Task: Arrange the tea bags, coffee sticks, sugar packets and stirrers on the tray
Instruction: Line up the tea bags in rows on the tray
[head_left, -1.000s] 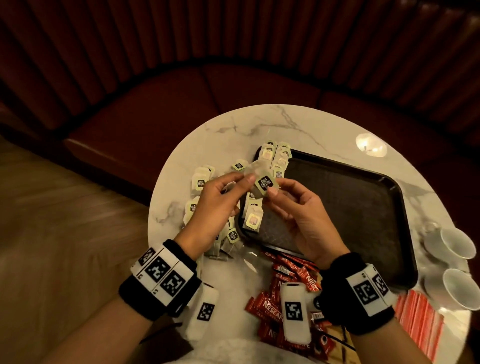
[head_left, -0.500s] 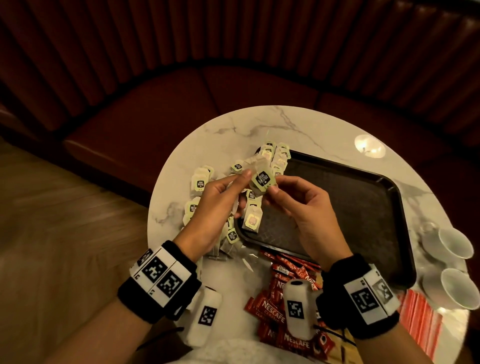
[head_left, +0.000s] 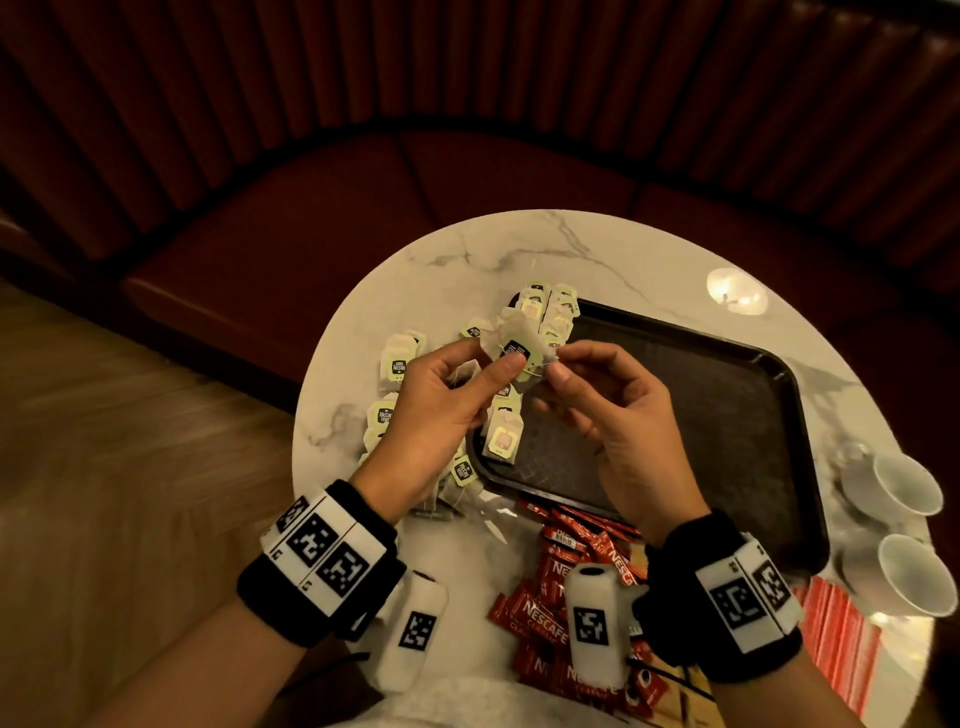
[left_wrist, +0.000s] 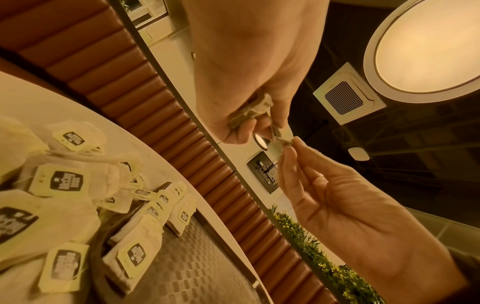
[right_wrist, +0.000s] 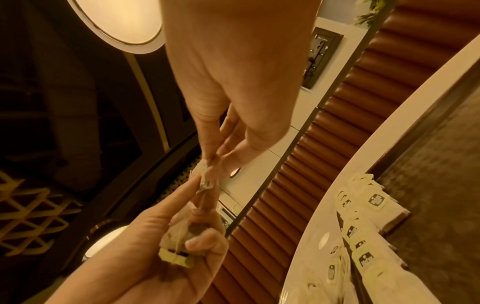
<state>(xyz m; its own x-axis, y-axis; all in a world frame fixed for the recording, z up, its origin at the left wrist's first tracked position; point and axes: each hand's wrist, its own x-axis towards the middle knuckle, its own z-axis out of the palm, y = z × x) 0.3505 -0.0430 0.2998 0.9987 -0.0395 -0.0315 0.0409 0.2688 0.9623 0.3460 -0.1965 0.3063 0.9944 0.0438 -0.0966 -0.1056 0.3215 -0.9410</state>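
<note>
Pinching a pale paper tea bag with a green-and-black tag (head_left: 511, 345) between them, both hands hover above the near-left corner of the dark rectangular plastic tray (head_left: 701, 410). The left hand (head_left: 441, 410) grips the bag's body and tag with thumb and curled fingers; the right wrist view shows those fingers (right_wrist: 205, 243) folded round the crumpled pouch with the tag at the bottom. The right hand (head_left: 618, 415) pinches the bag's other end between thumb and forefinger, its remaining fingers loosely curled and apart from the bag. In the left wrist view the right fingertips (left_wrist: 292, 147) meet on a twisted bit of paper just beside the left thumb.

More loose pale tea bags with green tags (head_left: 395, 366) lie scattered on the round white marble table (head_left: 467, 254) to the left of the tray, and a row of them (head_left: 553, 312) overlaps the tray's far-left edge, with one (head_left: 501, 439) resting on the tray's left rim. Red Nescafe coffee sticks (head_left: 540, 608) lie heaped on the table just in front of the tray, under the right wrist. A stack of red-striped packets (head_left: 836, 634) sits at the table's near-right edge, beside two white ceramic cups (head_left: 909, 530). Whether stirrers are among these things I cannot tell
</note>
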